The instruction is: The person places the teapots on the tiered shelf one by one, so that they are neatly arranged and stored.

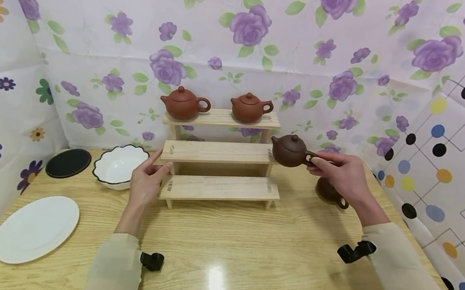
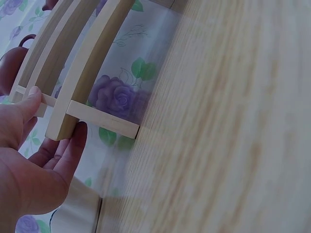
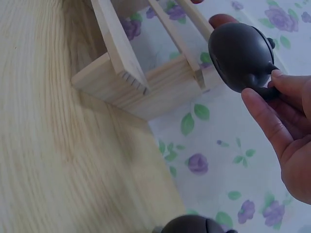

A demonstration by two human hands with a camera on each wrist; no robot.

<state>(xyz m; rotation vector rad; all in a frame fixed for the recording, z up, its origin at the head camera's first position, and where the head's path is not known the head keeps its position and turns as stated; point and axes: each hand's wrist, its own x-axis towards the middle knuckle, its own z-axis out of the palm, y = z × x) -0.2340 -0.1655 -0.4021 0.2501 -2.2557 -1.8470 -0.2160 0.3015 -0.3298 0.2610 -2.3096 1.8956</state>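
My right hand [image 1: 342, 175] pinches the handle of a dark brown teapot [image 1: 289, 151], which hangs in the air at the right end of the middle board of a three-tier wooden shelf [image 1: 219, 188]. In the right wrist view, thumb and fingers close on the handle of the same dark teapot [image 3: 240, 56]. My left hand [image 1: 148, 178] holds the left end of the shelf. The left wrist view shows the left thumb against the side strip and the fingers under a board [image 2: 73, 92]. Two reddish-brown teapots, one left [image 1: 182, 104] and one right [image 1: 249, 108], sit on the top board.
A second dark teapot [image 1: 329, 192] stands on the table [image 1: 221, 252] below my right hand, partly hidden. Left of the shelf are a white scalloped bowl [image 1: 117, 166], a black round coaster [image 1: 68, 163] and a white plate [image 1: 36, 229]. Patterned cloth walls [image 1: 243, 47] surround the table.
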